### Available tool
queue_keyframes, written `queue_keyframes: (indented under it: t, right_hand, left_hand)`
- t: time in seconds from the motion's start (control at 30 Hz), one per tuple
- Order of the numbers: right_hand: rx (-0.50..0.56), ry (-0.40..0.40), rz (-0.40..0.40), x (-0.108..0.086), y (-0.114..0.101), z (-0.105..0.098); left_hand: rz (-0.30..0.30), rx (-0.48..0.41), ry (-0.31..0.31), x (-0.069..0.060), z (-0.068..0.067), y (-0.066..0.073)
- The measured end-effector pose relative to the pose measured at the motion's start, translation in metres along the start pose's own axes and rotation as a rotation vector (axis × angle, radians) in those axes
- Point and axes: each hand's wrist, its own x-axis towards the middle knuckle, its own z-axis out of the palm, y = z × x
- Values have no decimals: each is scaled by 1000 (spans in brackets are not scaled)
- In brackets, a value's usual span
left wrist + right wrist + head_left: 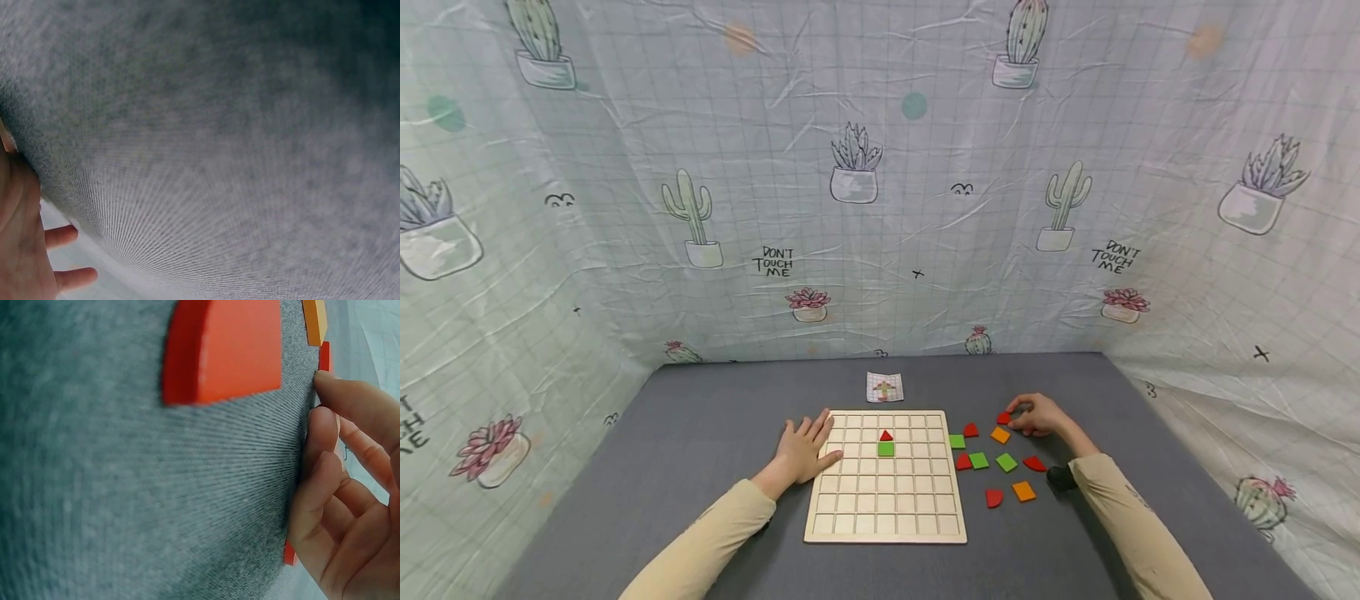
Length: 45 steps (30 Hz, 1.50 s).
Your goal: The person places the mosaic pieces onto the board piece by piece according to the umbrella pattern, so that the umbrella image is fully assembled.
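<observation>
Left hand (801,454): fingers spread, resting over the far half of the gridded board's (867,502) left edge, gripping nothing. Right hand (1037,416): fingertips at a red piece (1004,417), right of the board; cannot tell whether pinched. Orange square (1000,435) just nearer. Green square (957,441) close against board's right edge. Right hand well apart from table's (715,467) far edge.
</observation>
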Motion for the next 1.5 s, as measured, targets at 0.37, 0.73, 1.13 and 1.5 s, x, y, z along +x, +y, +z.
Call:
queue_keyframes:
  t: [0.37, 0.73, 1.13, 1.5]
  right_hand:
    - [-4, -18, -37, -2, -2, -1]
    - [4, -25, -62, -6, -7, 2]
    - [98, -112, -134, -7, -25, 3]
    - [139, -198, -246, -16, -51, 19]
  left_hand:
    - [1, -11, -5, -2, -6, 1]
    - [-19, -12, 8, 0, -2, 2]
    - [-22, -3, 4, 1, 1, 2]
    - [-23, 5, -4, -2, -3, 3]
